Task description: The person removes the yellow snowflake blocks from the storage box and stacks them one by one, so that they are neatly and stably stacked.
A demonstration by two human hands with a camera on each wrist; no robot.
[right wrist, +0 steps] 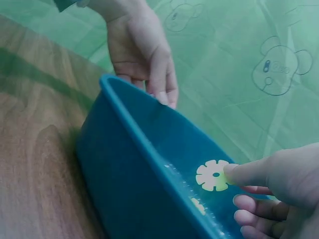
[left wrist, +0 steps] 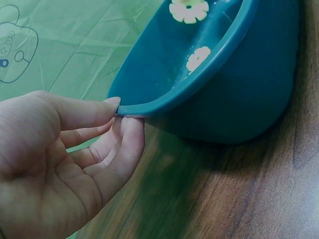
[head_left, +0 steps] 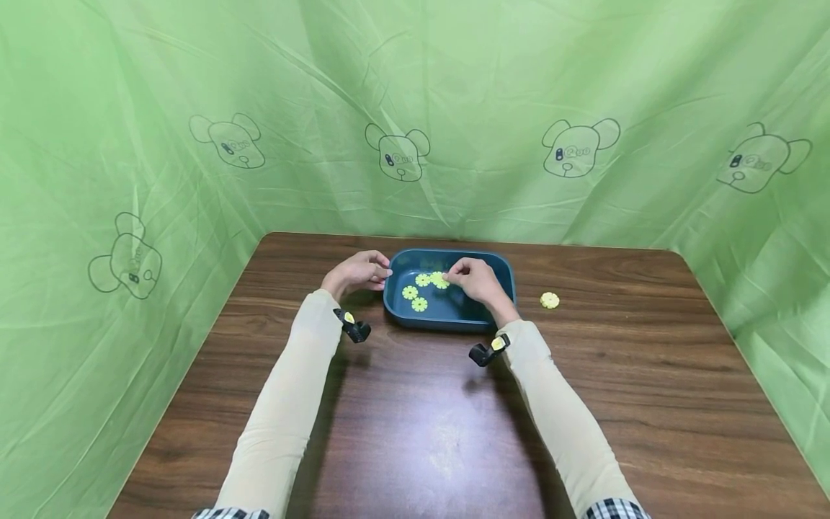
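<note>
A dark blue rectangular basin (head_left: 449,324) with rounded corners sits near the back of the table. My left hand (head_left: 359,272) pinches the rim at its left end, thumb on top and fingers beneath, as the left wrist view shows. Over the inside of the basin, my right hand (head_left: 478,280) holds a yellow flower-shaped plastic disc (right wrist: 213,175), slotted round the edge and with a small centre hole, between thumb and fingers. Several like yellow discs (head_left: 419,304) lie on the basin floor, towards its left side.
More yellow discs (head_left: 550,300), overlapping, lie on the brown wooden table (head_left: 648,375) to the right of the basin. A green curtain (head_left: 467,86) with printed bear faces hangs behind the table and along both sides.
</note>
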